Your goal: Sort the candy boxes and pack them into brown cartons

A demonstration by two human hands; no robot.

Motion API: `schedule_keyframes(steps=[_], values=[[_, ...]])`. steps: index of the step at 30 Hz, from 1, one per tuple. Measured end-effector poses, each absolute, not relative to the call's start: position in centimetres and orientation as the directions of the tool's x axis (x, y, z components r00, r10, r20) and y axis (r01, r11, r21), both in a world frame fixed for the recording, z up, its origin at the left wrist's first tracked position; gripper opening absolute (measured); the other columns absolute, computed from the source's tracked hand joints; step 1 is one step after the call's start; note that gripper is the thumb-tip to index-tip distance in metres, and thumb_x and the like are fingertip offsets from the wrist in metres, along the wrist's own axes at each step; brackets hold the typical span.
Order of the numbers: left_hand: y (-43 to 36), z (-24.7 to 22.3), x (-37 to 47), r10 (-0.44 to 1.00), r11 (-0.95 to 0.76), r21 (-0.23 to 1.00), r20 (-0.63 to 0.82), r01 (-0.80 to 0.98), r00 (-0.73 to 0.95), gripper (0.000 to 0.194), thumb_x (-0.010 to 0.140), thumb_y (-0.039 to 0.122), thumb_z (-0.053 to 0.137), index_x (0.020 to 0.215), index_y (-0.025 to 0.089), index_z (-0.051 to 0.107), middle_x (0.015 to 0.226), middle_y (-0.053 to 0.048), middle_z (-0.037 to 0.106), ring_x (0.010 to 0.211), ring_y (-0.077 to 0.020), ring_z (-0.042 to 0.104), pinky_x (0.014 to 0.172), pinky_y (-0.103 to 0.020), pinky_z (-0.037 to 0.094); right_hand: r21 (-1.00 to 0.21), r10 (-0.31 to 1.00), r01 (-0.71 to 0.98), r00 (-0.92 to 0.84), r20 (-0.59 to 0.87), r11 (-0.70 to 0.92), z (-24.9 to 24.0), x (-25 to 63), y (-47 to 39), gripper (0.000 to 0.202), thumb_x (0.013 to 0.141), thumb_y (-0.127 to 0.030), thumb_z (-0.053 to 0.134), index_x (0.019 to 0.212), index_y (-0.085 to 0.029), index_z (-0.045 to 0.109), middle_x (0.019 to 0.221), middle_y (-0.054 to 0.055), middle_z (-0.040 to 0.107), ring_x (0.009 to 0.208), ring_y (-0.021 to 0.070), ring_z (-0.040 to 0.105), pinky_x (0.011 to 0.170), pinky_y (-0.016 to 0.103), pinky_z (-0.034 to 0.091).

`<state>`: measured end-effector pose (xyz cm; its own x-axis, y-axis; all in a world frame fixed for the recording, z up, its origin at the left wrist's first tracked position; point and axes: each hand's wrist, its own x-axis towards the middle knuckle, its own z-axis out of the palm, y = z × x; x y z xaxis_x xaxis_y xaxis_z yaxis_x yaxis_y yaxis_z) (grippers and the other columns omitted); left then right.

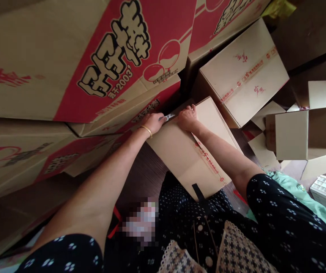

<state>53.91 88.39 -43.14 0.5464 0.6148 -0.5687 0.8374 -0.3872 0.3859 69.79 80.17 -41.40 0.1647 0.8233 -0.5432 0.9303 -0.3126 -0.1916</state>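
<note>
Carton (pixel 177 161), taped, centre of frame. Left hand (pixel 153 123): clamped on cutter (pixel 169 116). Right hand (pixel 187 118): just beside, resting on carton's far edge; grip unclear.

Dark brown wood-grain floor (pixel 148 168); light dim, uneven. Large red-and-tan printed cardboard cartons (pixel 74 60) stacked left; open plain tan cardboard box (pixel 292 135) right.

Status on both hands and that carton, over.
Left hand holding small tool at far edge of carton. Right hand on top. Red-printed boxes close on left.
</note>
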Motion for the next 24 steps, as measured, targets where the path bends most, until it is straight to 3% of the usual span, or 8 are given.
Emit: schedule_keyframes(steps=[6,11,16,24], values=[[89.5,-42.6,56.2,0.567,-0.517,0.354,-0.54,0.779,0.622,0.04,0.095,0.048,0.049,0.111,0.025,0.078,0.106,-0.012,0.077,0.097,-0.0274,0.068,0.075,-0.035,0.041,-0.151,0.784,0.93,0.186,-0.592,-0.335,-41.7,70.9,80.2,0.047,0.09,-0.032,0.049,0.124,-0.009,0.072,0.117,0.021,0.071,0.132,0.0371,0.046,0.122,0.059,0.016],[90.2,-43.5,58.0,0.447,-0.609,0.37,-0.571,0.702,0.689,0.041,0.094,0.052,0.048,0.111,0.028,0.078,0.107,-0.007,0.077,0.1,-0.0241,0.067,0.075,-0.031,0.04,-0.108,0.781,0.938,0.205,-0.59,-0.328,-41.2,70.8,80.3,0.048,0.092,-0.032,0.047,0.126,-0.008,0.07,0.12,0.021,0.07,0.133,0.0373,0.045,0.121,0.058,0.018],[91.3,-44.3,58.2,0.374,-0.668,0.342,-0.613,0.661,0.696,0.043,0.095,0.053,0.046,0.113,0.03,0.077,0.105,-0.006,0.076,0.104,-0.0245,0.067,0.079,-0.03,0.041,-0.078,0.761,0.942,0.213,-0.612,-0.326,-40.5,70.7,80.3,0.045,0.095,-0.033,0.046,0.121,-0.007,0.072,0.121,0.02,0.07,0.134,0.0349,0.046,0.122,0.053,0.021],[92.3,-44.6,56.9,0.412,-0.678,0.337,-0.562,0.654,0.717,0.034,0.093,0.049,0.051,0.1,0.031,0.079,0.096,-0.006,0.075,0.106,-0.0296,0.066,0.092,-0.036,0.043,-0.128,0.779,0.931,0.204,-0.593,-0.341,-40.2,70.9,80.5,0.038,0.095,-0.03,0.047,0.109,-0.011,0.077,0.113,0.017,0.072,0.133,0.035,0.049,0.122,0.055,0.022]])
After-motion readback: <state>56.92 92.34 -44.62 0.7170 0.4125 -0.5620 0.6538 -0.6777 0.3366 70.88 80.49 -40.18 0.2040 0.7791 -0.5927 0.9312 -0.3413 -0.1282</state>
